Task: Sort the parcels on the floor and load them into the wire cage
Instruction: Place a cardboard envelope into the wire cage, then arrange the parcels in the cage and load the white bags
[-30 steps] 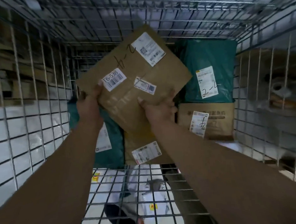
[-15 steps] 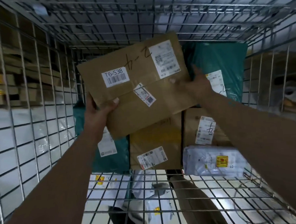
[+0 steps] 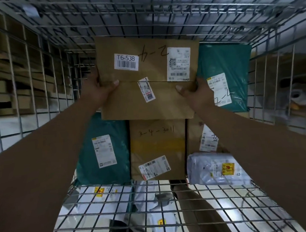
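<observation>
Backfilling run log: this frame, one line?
left-hand grip: holds T6-538 box | right-hand grip: holds it | box: above 3-4-3011 box, inside wire cage

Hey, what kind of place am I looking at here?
Probably a parcel depot or courier warehouse: a wire cage stacked with teal mailer bags, the barcoded T6-538 cardboard box held up, shelves of cartons beyond the mesh.

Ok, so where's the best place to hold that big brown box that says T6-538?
Probably by its two side edges, about halfway up near the seam, one hand from each side. The box is wide, flat and upright, so the left hand and right hand, thumbs on the front face, can steady it evenly.
</observation>
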`<state>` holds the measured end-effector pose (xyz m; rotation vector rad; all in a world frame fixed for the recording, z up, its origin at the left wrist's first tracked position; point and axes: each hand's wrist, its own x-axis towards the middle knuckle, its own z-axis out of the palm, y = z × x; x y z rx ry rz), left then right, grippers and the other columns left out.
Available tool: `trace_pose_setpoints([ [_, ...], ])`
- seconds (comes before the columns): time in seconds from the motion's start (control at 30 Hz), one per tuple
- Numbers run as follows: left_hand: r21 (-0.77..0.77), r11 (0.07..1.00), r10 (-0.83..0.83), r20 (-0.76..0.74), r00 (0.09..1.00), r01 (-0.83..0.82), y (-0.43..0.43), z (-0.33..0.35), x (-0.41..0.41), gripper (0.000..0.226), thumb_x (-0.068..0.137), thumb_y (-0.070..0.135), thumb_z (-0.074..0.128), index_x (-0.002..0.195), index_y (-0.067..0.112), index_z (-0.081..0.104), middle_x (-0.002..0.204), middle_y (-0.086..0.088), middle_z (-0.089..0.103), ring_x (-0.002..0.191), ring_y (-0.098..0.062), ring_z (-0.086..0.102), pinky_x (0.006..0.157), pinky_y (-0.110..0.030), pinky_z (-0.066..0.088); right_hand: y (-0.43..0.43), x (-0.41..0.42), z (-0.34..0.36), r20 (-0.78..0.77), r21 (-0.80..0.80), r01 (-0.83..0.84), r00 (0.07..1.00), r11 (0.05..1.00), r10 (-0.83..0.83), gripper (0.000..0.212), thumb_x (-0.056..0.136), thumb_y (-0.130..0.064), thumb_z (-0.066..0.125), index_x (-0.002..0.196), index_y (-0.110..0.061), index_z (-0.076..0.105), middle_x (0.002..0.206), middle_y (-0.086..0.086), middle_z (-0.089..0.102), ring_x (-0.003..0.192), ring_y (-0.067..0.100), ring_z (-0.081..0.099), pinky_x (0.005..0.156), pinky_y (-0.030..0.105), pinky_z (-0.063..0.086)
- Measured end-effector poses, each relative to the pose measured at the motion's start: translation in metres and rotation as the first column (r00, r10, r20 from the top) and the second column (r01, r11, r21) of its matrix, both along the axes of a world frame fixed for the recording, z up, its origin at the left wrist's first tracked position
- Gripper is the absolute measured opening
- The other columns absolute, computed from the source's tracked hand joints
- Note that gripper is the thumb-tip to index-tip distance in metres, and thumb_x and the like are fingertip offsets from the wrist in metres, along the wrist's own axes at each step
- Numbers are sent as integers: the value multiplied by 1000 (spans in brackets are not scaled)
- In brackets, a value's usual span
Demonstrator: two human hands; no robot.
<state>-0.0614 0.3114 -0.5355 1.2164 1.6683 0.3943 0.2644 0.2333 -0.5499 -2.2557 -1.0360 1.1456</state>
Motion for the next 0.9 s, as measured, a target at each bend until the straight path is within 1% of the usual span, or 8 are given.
trace_pose_setpoints([
  [0.1, -27, 999, -43, -78, 996, 41, 8, -14, 11, 80, 92, 34, 77, 159, 23, 34, 150, -4, 55, 134, -25, 54, 104, -28, 45, 14, 5, -14, 14, -100, 3, 1000, 995, -1, 79, 81, -58, 77, 146, -21, 50, 143, 1, 59, 130, 22, 55, 103, 25, 42],
  [0.27, -189, 981, -9, -299, 954, -50, 15, -35, 58, 94, 102, 41, 59, 165, 19, -6, 163, -12, 38, 144, -35, 42, 116, -41, 36, 29, 12, -35, 10, -191, 11, 1000, 982, -10, 82, 82, -53, 76, 150, -21, 43, 143, 2, 57, 128, 24, 54, 92, 24, 35],
  [0.4, -258, 966, -57, -261, 964, -13, -15, -45, 51, 117, 96, 42, 69, 159, 20, -28, 171, -12, -16, 157, -37, 13, 125, -48, 23, 27, 17, -36, -35, -201, -29, 999, 979, 22, 86, 85, -52, 75, 155, -22, 37, 150, 2, 52, 133, 23, 51, 104, 30, 43],
  [0.47, -272, 962, -110, -267, 957, 34, -34, -43, 35, 116, 94, 41, 73, 162, 21, -20, 172, -11, -9, 155, -37, 21, 119, -46, 32, 26, 11, -25, 8, -203, -27, 1000, 979, 30, 93, 85, -51, 76, 159, -19, 30, 154, 7, 46, 138, 27, 47, 114, 38, 40],
  [0.53, -287, 958, -75, -200, 977, 15, -52, -35, 24, 107, 94, 35, 75, 165, 19, -3, 170, -11, 18, 149, -35, 35, 116, -45, 40, 21, 1, -7, 134, -218, -85, 984, 972, 116, 101, 83, -49, 76, 161, -20, 20, 155, 14, 39, 141, 33, 40, 116, 46, 39],
  [0.63, -158, 987, -45, -152, 987, 21, -78, -8, 24, 89, 93, 24, 75, 164, 17, 21, 161, -11, 37, 143, -28, 43, 115, -35, 37, 12, -19, 30, 149, -76, -261, 951, 962, 270, 102, 81, -40, 78, 162, -26, 19, 157, 12, 31, 142, 32, 35, 116, 47, 37],
  [0.8, -12, 999, 39, -63, 997, -40, -112, 52, 33, 71, 94, 23, 74, 157, 30, 43, 147, 4, 50, 124, -6, 55, 107, -23, 44, -8, -54, 91, -26, 138, -449, 889, 883, 457, 91, 81, -40, 84, 157, -22, 36, 146, 8, 45, 131, 20, 44, 104, 22, 32],
  [0.9, 3, 999, 37, -75, 997, -37, -127, 93, 21, 58, 96, 21, 71, 149, 36, 54, 134, 11, 59, 108, 7, 60, 88, -5, 45, -27, -75, 127, -96, 166, -512, 842, 843, 531, 84, 82, -39, 84, 153, -23, 43, 130, 0, 49, 117, 10, 45, 99, 20, 36],
])
